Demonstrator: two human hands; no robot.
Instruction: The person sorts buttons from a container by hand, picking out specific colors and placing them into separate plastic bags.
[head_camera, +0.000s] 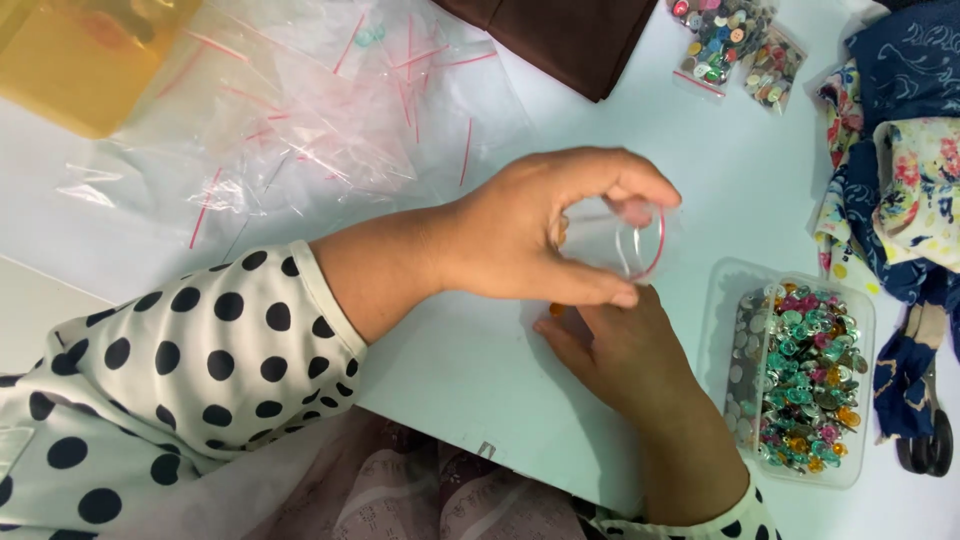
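Head view, both hands over the white surface.

Left hand: fingers curled around a small clear zip bag with a red seal line, thumb below and fingertips above pinching its mouth open. So the left grip is closed on the bag. The bag sits above the surface, near the centre of the view, just left of the clear plastic tray.

Right hand: directly below the bag, fingers drawn together under its mouth. Something small and orange shows at the fingertips, but I cannot tell whether that grip pinches it or merely rests there.

Handling, my judgement: the bag is thin film, near weightless, limp and slick; it will collapse unless held by the stiffer seal rim, which is where the fingers are now.

Surroundings: the tray holds mixed shiny coloured beads. A heap of empty zip bags lies behind the left forearm, a yellow box at far left. Two filled bead bags lie near the far edge; floral cloth crowds the right side.

Room: open surface lies between bag heap and tray; the near edge runs just below the right wrist.
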